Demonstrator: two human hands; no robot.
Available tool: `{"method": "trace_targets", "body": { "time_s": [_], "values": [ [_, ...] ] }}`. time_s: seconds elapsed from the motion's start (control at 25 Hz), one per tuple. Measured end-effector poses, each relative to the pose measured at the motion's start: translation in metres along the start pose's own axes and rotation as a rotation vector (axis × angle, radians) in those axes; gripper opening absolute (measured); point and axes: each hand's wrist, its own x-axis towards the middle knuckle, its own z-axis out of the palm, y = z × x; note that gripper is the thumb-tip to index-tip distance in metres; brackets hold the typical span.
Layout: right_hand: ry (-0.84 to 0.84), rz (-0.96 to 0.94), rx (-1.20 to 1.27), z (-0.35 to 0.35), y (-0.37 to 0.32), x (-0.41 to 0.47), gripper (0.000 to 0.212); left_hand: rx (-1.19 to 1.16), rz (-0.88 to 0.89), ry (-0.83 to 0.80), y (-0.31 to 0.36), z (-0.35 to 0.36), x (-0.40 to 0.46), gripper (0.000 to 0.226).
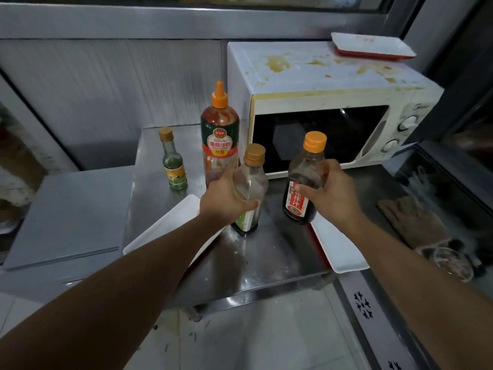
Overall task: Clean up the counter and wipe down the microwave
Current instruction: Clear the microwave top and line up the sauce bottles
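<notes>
Left hand (226, 198) grips clear bottle (250, 188), right hand (329, 194) dark sauce bottle (304, 180); best kept upright clearing surface (266, 252).

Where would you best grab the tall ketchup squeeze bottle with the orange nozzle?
Grip the tall ketchup squeeze bottle round its straight, labelled middle, coming from the front-left. It stands upright; the nozzle is too thin, and the left hand and white microwave crowd its right.

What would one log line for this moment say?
left hand: grips clear bottle | right hand: grips dark sauce bottle | microwave: stained
</notes>
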Motion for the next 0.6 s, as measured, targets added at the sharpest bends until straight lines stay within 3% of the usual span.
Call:
{"method": "trace_targets", "body": {
  "time_s": [0.4,0.6],
  "values": [
    [-0.058,-0.11,0.058,-0.011,-0.042,-0.009,0.057,0.023,-0.074,0.212,0.039,-0.061,-0.041,0.065],
    [-0.122,-0.207,0.086,-0.008,-0.084,-0.021,0.057,0.094,-0.195,0.335,0.042,-0.113,-0.07,0.071]
  ]
}}
